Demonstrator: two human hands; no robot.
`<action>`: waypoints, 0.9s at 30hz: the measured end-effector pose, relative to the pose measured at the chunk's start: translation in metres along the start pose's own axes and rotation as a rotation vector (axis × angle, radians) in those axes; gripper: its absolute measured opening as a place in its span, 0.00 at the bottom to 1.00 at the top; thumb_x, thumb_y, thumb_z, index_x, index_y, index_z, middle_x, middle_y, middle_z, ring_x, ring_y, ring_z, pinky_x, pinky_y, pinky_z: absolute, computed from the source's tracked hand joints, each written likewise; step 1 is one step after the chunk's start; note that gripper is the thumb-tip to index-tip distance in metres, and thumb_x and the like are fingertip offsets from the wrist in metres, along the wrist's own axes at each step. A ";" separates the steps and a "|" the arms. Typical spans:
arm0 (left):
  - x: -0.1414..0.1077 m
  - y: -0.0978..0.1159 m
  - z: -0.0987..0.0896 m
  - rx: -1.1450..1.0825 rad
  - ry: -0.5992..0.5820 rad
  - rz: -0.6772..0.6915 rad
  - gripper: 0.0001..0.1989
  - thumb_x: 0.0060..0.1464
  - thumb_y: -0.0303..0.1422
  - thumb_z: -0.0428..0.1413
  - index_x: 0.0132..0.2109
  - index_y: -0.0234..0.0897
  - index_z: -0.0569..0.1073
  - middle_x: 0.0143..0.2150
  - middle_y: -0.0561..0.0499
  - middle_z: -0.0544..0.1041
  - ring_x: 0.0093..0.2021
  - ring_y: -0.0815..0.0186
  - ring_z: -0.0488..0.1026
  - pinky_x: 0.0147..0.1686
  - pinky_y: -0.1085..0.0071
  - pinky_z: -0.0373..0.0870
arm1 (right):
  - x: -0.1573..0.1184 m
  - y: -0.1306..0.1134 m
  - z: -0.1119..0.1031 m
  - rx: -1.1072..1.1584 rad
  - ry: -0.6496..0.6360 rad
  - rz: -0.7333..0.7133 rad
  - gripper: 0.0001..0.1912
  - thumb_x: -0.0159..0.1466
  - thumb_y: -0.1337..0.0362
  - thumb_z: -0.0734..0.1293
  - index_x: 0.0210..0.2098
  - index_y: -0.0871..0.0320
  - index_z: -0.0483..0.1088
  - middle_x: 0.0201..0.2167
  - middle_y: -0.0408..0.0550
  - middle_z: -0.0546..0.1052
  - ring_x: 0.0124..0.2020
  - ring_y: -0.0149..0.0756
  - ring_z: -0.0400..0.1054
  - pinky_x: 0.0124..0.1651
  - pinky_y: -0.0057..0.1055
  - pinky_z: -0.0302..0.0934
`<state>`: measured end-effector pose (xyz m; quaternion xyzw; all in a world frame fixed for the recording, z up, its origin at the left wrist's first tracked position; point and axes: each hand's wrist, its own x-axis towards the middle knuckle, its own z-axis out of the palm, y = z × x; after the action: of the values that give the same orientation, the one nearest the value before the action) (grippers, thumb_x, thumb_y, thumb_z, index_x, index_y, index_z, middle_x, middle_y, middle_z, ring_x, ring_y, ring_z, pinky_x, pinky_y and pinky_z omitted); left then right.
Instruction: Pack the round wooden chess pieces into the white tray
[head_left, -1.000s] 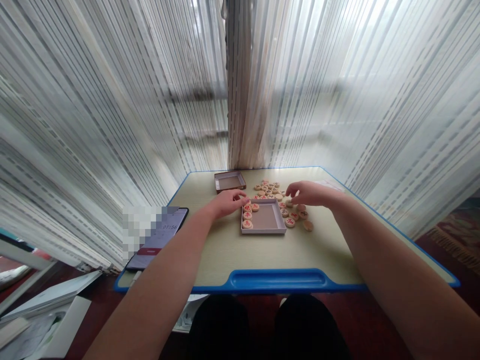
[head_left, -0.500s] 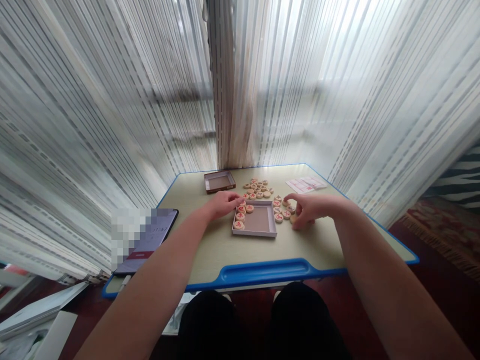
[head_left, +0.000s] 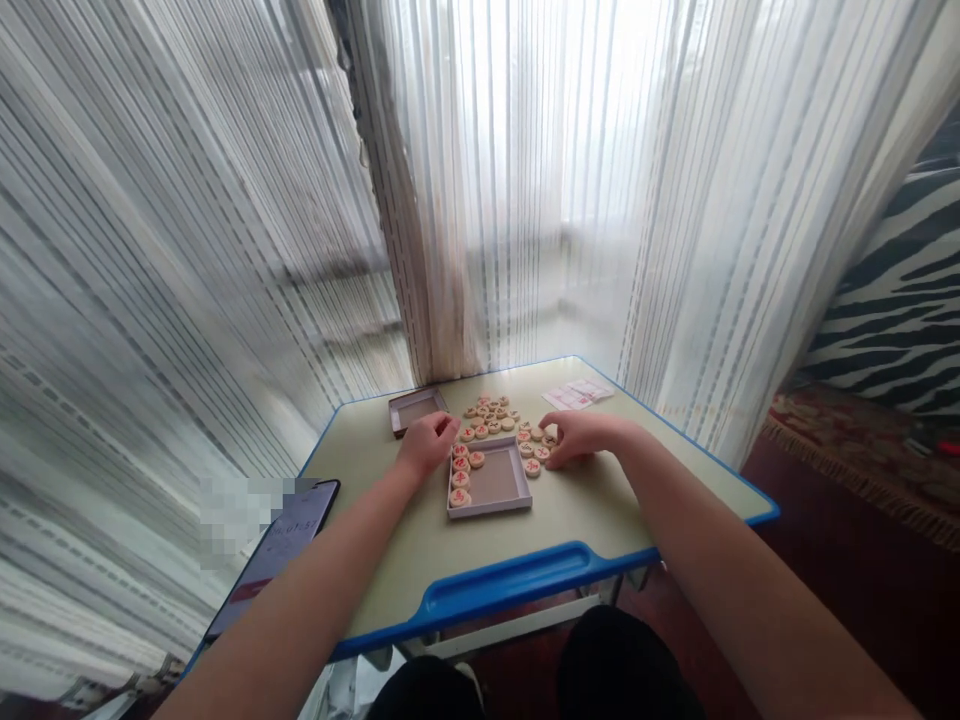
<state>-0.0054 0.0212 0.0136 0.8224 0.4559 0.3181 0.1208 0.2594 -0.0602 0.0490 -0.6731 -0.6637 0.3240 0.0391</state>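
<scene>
Round wooden Chinese chess pieces with red and dark characters lie on the table. Inside the shallow white box tray (head_left: 489,511), several red-marked pieces (head_left: 460,480) line the left wall, with one more piece (head_left: 477,460) beside them. My left hand (head_left: 429,442) is at the tray's far left corner, its fingers curled together; whatever they may hold is hidden. To the right of the tray, my right hand (head_left: 577,437) arches over loose pieces (head_left: 532,467), thumb and index finger apart, fingertips close to them. Its other fingers are partly hidden.
Behind the tray is a cluster of loose pieces (head_left: 491,412). A brown-edged box lid (head_left: 418,407) stands at the far left and a printed paper sheet (head_left: 576,394) at the far right. A tablet (head_left: 289,545) rests on the left. The table has a blue front edge (head_left: 510,582).
My view has turned, so the table sits lower and further left. My left hand has drawn back slightly from the tray corner, its fingers more curled. My right hand stays over the loose pieces.
</scene>
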 end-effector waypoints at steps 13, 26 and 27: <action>0.068 0.045 0.035 0.002 -0.471 0.220 0.17 0.49 0.43 0.50 0.30 0.34 0.76 0.24 0.51 0.74 0.26 0.67 0.67 0.26 0.73 0.57 | 0.010 -0.002 0.015 -0.081 0.304 -0.219 0.32 0.45 0.49 0.72 0.48 0.54 0.70 0.38 0.46 0.76 0.35 0.38 0.70 0.35 0.29 0.60; 0.062 0.037 0.034 0.086 -0.405 0.233 0.18 0.51 0.41 0.49 0.32 0.33 0.78 0.24 0.50 0.74 0.26 0.67 0.66 0.27 0.72 0.57 | 0.034 -0.023 0.012 -0.256 0.288 -0.178 0.21 0.61 0.49 0.59 0.51 0.46 0.68 0.25 0.42 0.76 0.24 0.32 0.68 0.33 0.27 0.56; 0.062 0.035 0.034 0.080 -0.409 0.216 0.18 0.51 0.41 0.49 0.32 0.33 0.78 0.24 0.50 0.74 0.26 0.67 0.66 0.27 0.72 0.57 | 0.038 -0.027 0.011 -0.289 0.294 -0.154 0.21 0.60 0.49 0.61 0.49 0.47 0.69 0.26 0.43 0.77 0.25 0.34 0.69 0.33 0.28 0.56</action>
<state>0.0632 0.0560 0.0302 0.9179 0.3436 0.1377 0.1430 0.2274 -0.0266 0.0384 -0.6590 -0.7398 0.1202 0.0632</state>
